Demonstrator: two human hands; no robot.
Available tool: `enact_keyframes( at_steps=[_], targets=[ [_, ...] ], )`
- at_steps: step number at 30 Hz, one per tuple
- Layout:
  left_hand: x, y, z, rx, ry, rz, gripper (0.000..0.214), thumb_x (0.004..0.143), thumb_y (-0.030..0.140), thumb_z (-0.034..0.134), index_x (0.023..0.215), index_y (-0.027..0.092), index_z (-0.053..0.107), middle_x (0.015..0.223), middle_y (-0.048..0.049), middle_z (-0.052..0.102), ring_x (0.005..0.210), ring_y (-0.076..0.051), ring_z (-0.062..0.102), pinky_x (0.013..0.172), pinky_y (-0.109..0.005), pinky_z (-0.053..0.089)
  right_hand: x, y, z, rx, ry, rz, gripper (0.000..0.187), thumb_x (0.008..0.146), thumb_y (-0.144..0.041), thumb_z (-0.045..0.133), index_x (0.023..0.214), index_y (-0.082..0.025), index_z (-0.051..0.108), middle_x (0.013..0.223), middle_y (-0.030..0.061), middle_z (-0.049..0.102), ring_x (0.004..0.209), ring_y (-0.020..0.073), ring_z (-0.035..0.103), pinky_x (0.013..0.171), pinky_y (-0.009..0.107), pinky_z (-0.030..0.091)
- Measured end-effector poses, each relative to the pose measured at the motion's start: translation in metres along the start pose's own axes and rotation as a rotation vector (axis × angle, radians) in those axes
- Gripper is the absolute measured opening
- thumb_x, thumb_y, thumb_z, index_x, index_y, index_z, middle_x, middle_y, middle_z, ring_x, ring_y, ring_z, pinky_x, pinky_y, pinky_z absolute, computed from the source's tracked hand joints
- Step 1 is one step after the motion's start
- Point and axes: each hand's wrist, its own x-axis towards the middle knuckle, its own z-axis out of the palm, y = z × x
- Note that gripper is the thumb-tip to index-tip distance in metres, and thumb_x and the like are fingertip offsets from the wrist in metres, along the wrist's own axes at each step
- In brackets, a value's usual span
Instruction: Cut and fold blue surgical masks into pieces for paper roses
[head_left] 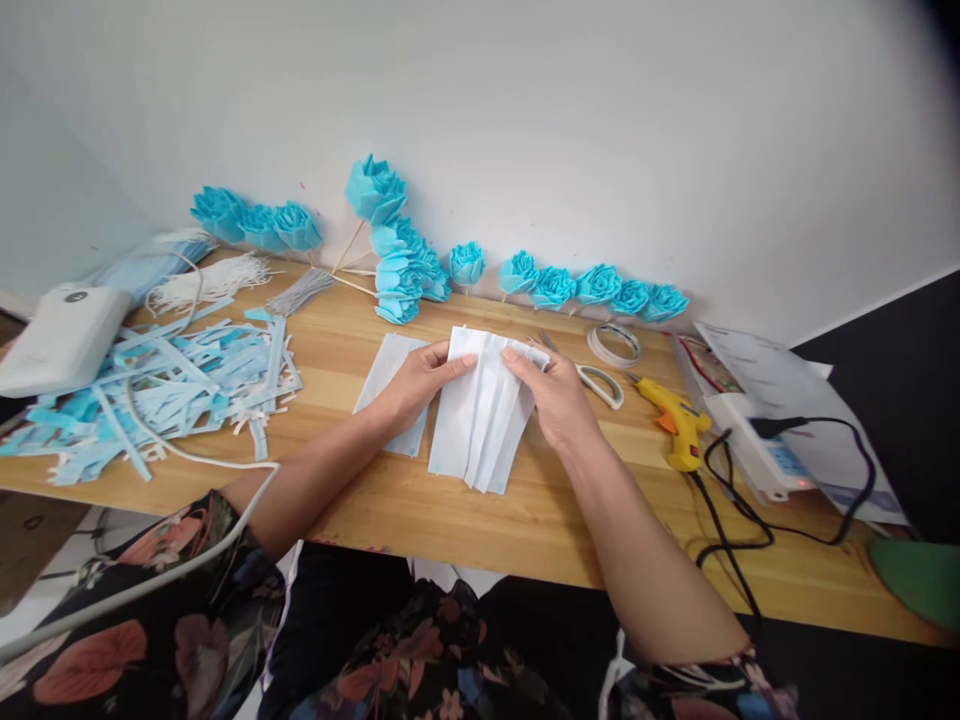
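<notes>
A pale blue-white pleated face mask (469,430) is held up over the table, its folds partly spread. My left hand (424,380) pinches its upper left part, thumb on the near face. At the upper right, my right hand (551,385) grips the same mask between thumb and fingers; the fingertips behind it are hidden. Another flat pale sheet (409,440), of similar look, lies on the table under and beside my left hand. Just beyond my right hand are scissors (604,385) with white handles, their blades partly covered.
Blue fabric flowers (555,287) on sticks line the wall. Cut strips (187,380) heap at left beside a white power bank (67,335) with a cable. To the right are a tape roll (613,345), yellow glue gun (679,425), power strip (757,450) and black cords.
</notes>
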Motion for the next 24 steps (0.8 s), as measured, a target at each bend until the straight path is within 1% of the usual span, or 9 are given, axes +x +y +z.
enact_keyframes(
  at_steps=[1,3,5,8,11,15,19,22,24],
  targets=[
    [0.0,0.0,0.0,-0.004,0.011,-0.02,0.041,0.069,0.047,0.08,0.093,0.015,0.07,0.084,-0.0034,0.071,0.077,-0.018,0.064,0.075,-0.03,0.05,0.0,-0.001,0.0,-0.004,0.004,-0.018,0.032,0.064,-0.045,0.083,0.07,-0.02,0.064,0.067,-0.0025,0.061,0.062,0.0129,0.054,0.058,0.025,0.042],
    [0.0,0.001,-0.001,-0.016,0.073,-0.033,0.041,0.067,0.047,0.081,0.089,0.015,0.07,0.078,-0.0029,0.071,0.07,-0.017,0.063,0.069,-0.03,0.05,0.001,-0.001,-0.001,-0.025,0.031,-0.056,0.033,0.064,-0.045,0.083,0.068,-0.02,0.063,0.063,-0.0038,0.056,0.059,0.0113,0.049,0.055,0.024,0.038],
    [0.001,0.002,-0.002,-0.016,0.141,-0.012,0.04,0.067,0.05,0.081,0.085,0.016,0.069,0.073,-0.0014,0.069,0.064,-0.016,0.062,0.063,-0.027,0.048,0.004,0.0,-0.003,-0.047,0.084,-0.093,0.033,0.065,-0.047,0.083,0.068,-0.019,0.063,0.062,-0.0042,0.053,0.059,0.0108,0.046,0.054,0.024,0.036],
    [0.002,0.003,-0.005,0.008,0.205,0.042,0.039,0.067,0.052,0.08,0.078,0.017,0.066,0.068,0.0004,0.066,0.06,-0.014,0.059,0.058,-0.025,0.046,0.009,0.004,-0.008,-0.053,0.162,-0.126,0.037,0.066,-0.051,0.08,0.065,-0.019,0.062,0.06,-0.0044,0.052,0.058,0.0107,0.044,0.054,0.025,0.035],
    [0.003,0.003,-0.004,0.006,0.237,0.056,0.04,0.068,0.054,0.078,0.073,0.017,0.063,0.064,0.0014,0.064,0.058,-0.013,0.057,0.056,-0.023,0.045,0.011,0.008,-0.012,-0.048,0.17,-0.154,0.041,0.069,-0.054,0.078,0.061,-0.019,0.057,0.057,-0.0048,0.047,0.055,0.0099,0.04,0.053,0.025,0.032],
    [0.001,0.004,-0.003,-0.019,0.253,0.069,0.039,0.07,0.054,0.076,0.074,0.017,0.064,0.064,0.0015,0.064,0.057,-0.012,0.056,0.055,-0.023,0.044,0.01,0.009,-0.011,0.003,0.156,-0.154,0.044,0.073,-0.054,0.075,0.059,-0.02,0.052,0.057,-0.0048,0.043,0.054,0.0097,0.038,0.052,0.025,0.031],
    [0.002,0.002,-0.006,-0.039,0.244,0.075,0.035,0.072,0.051,0.076,0.076,0.018,0.065,0.067,0.0008,0.066,0.062,-0.014,0.059,0.058,-0.024,0.045,0.01,0.007,-0.01,0.04,0.171,-0.134,0.043,0.071,-0.053,0.076,0.059,-0.02,0.051,0.058,-0.0044,0.044,0.055,0.0103,0.04,0.052,0.025,0.033],
    [0.003,0.002,-0.007,-0.049,0.175,0.052,0.035,0.076,0.052,0.072,0.078,0.017,0.068,0.071,-0.0014,0.069,0.069,-0.018,0.064,0.063,-0.026,0.048,0.01,0.005,-0.011,0.016,0.186,-0.118,0.043,0.07,-0.054,0.077,0.059,-0.021,0.051,0.058,-0.0046,0.045,0.055,0.0108,0.042,0.052,0.025,0.033],
    [0.003,0.004,-0.007,-0.053,0.114,0.027,0.038,0.078,0.055,0.069,0.081,0.016,0.07,0.074,-0.0034,0.07,0.072,-0.019,0.066,0.065,-0.028,0.049,0.01,0.004,-0.011,-0.008,0.175,-0.102,0.043,0.069,-0.055,0.076,0.06,-0.021,0.052,0.058,-0.0044,0.046,0.056,0.0112,0.043,0.052,0.025,0.033]
  ],
)
